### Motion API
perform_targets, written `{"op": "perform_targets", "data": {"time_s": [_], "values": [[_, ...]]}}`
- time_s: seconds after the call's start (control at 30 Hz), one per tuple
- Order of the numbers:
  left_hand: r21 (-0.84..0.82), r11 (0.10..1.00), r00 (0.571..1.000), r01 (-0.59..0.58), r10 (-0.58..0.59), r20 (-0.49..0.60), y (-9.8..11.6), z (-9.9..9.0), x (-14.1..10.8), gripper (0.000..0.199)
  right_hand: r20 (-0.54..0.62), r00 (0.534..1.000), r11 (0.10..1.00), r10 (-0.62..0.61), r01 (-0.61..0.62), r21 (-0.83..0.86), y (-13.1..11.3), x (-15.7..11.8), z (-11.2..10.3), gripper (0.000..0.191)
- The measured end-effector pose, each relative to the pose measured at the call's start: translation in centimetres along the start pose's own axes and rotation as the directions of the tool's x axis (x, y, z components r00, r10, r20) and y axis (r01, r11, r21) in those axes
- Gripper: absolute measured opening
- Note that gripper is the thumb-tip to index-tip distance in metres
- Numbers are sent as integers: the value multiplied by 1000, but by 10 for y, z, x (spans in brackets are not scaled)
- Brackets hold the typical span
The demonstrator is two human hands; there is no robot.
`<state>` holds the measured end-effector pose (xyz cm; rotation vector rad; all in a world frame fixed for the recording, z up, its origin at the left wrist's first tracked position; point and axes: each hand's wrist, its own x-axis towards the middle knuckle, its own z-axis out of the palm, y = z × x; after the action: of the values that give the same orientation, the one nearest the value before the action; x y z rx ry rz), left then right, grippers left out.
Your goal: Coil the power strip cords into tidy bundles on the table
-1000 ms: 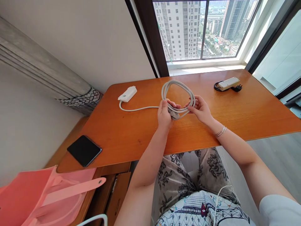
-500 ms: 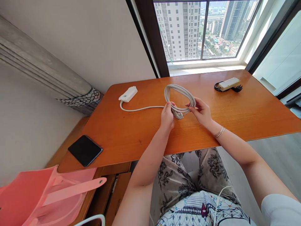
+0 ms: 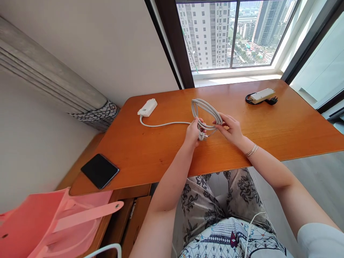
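Note:
A white cable [image 3: 206, 104] is wound into a loose coil of several loops, held just above the table. My left hand [image 3: 194, 132] grips the coil's near left side, with the cable's plug [image 3: 202, 135] beside its fingers. On the coil's right side, my right hand [image 3: 229, 127] pinches the loops between thumb and fingers. From my left hand the cable runs left across the tabletop to a white power strip [image 3: 147, 108] lying near the back left.
The orange-brown wooden table [image 3: 145, 157] carries a black phone [image 3: 100, 171] at front left and a second power strip [image 3: 262, 96] with black cord at back right. A pink bag [image 3: 67, 222] sits below the left corner. Behind the table is a window.
The coil has tilted and narrowed a little, and the plug has turned and sits slightly lower. Both hands still hold on, my left hand slightly further right.

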<state>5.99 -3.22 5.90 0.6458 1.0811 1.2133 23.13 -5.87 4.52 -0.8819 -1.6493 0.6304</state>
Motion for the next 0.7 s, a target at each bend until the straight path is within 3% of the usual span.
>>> {"op": "perform_targets", "data": {"time_s": [0.13, 0.37, 0.43, 0.53, 0.7], "values": [[-16, 1000, 1000, 20, -20, 19, 0, 2, -3, 36, -1, 1000, 1000, 24, -24, 12, 0, 2, -2, 46], [-32, 981, 976, 190, -186, 113, -1, 3, -5, 36, -46, 996, 996, 72, -70, 54, 1, 1, 1, 44], [-77, 988, 988, 133, -127, 86, -3, 5, -5, 36, -56, 995, 995, 76, -72, 74, -1, 0, 3, 43], [-127, 990, 998, -55, 54, -15, -10, 7, -2, 36, -87, 988, 983, 127, -114, 147, -1, 1, 7, 46], [-102, 938, 933, -332, 311, -179, -19, 3, 9, 31, -33, 972, 920, 234, -210, 332, 3, 4, 13, 55]]}}
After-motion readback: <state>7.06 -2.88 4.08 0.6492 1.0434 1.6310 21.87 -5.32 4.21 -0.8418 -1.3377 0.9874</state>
